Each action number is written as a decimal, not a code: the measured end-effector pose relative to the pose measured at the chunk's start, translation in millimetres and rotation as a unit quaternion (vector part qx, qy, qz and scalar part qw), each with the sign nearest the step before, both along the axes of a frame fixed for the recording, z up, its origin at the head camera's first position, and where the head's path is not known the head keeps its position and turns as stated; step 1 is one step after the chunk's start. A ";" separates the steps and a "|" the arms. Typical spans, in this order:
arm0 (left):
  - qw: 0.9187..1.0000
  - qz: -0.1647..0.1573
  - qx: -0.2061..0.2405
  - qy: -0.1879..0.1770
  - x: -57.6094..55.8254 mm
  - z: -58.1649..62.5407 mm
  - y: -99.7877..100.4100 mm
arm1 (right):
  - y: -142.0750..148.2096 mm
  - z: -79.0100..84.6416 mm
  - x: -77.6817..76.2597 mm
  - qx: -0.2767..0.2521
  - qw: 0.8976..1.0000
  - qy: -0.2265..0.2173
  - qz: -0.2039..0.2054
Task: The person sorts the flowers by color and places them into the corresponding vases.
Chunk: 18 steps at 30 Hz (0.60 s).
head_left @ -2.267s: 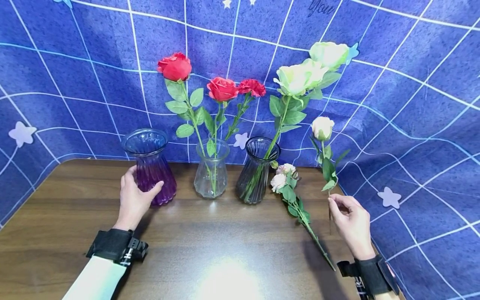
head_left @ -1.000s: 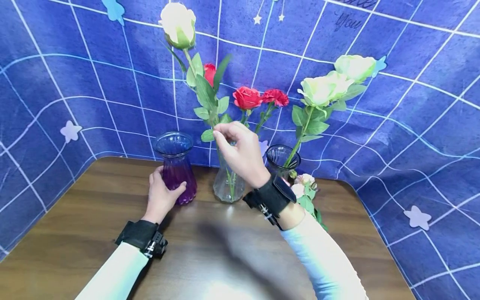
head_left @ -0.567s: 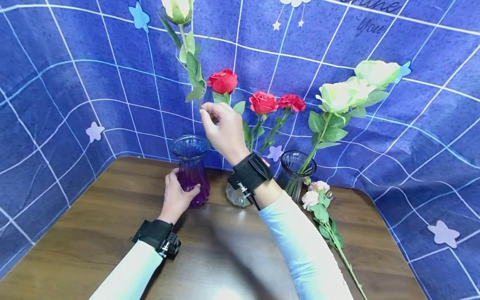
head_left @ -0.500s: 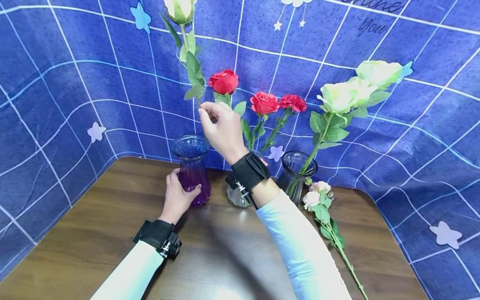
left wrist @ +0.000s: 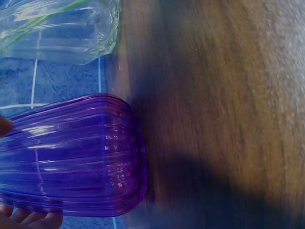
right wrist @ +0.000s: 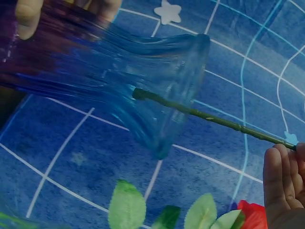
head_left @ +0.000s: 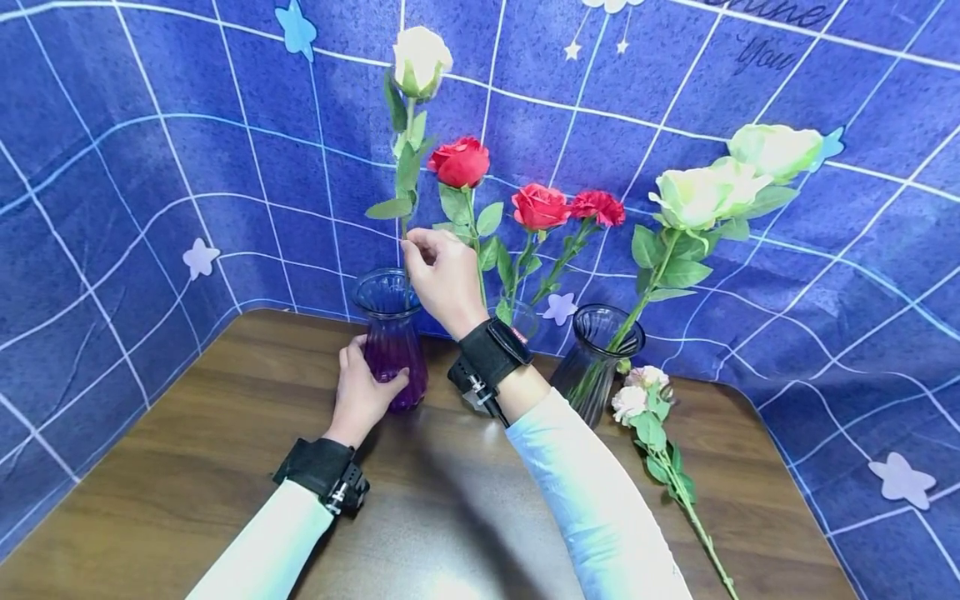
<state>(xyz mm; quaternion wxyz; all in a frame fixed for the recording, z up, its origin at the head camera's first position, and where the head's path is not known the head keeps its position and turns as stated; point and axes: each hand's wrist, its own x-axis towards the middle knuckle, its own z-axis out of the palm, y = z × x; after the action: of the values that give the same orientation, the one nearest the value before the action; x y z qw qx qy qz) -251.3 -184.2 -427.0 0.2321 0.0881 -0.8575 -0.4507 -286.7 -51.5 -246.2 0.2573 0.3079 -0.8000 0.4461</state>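
My left hand [head_left: 362, 392] grips the lower body of a blue-to-purple glass vase [head_left: 397, 358] that stands on the table; in the left wrist view the ribbed purple base [left wrist: 81, 157] lies between thumb and fingers. My right hand [head_left: 446, 275] pinches the stem of a white rose [head_left: 422, 62] above the vase. In the right wrist view the cut end of the green stem [right wrist: 209, 118] is inside the vase's flared blue mouth [right wrist: 190, 71]. Behind my right wrist, a clear glass vase [left wrist: 62, 33], partly hidden, holds red flowers [head_left: 540, 206].
A dark grey glass vase [head_left: 592, 383] with pale green roses [head_left: 697, 196] stands to the right. Beside it a pale pink rose spray [head_left: 660, 433] lies on the wooden table [head_left: 187, 467]. A blue patterned cloth [head_left: 247, 167] hangs behind.
My right hand has carried the white rose from the right side across to the left, then lowered its stem end into the purple vase's mouth. My left hand keeps its grip on the vase.
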 end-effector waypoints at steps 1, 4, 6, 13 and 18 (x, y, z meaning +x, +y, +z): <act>1.000 0.001 0.001 0.000 0.3 -0.3 -0.1 | -0.2 -1.6 0.0 0.002 1.000 -0.003 0.001; 1.000 0.002 0.001 0.001 0.6 -1.2 -0.1 | -2.0 -5.6 -0.2 0.006 1.000 -0.011 0.003; 1.000 0.004 0.001 0.001 0.3 -1.4 0.2 | -3.2 -8.5 -0.5 0.008 1.000 -0.021 0.007; 1.000 0.007 0.000 -0.002 1.3 -0.8 0.7 | -8.2 -22.2 -4.7 0.039 0.998 -0.051 -0.001; 1.000 0.008 -0.003 -0.009 2.1 0.4 0.5 | -9.9 -29.7 -7.1 0.062 0.995 -0.078 -0.003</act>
<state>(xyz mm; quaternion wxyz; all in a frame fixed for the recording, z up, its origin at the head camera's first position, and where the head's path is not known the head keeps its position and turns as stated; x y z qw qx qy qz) -249.2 -183.7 -426.6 0.2281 0.0981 -0.8603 -0.4451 -293.8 -61.4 -275.9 0.1760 0.2848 -0.8448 0.4174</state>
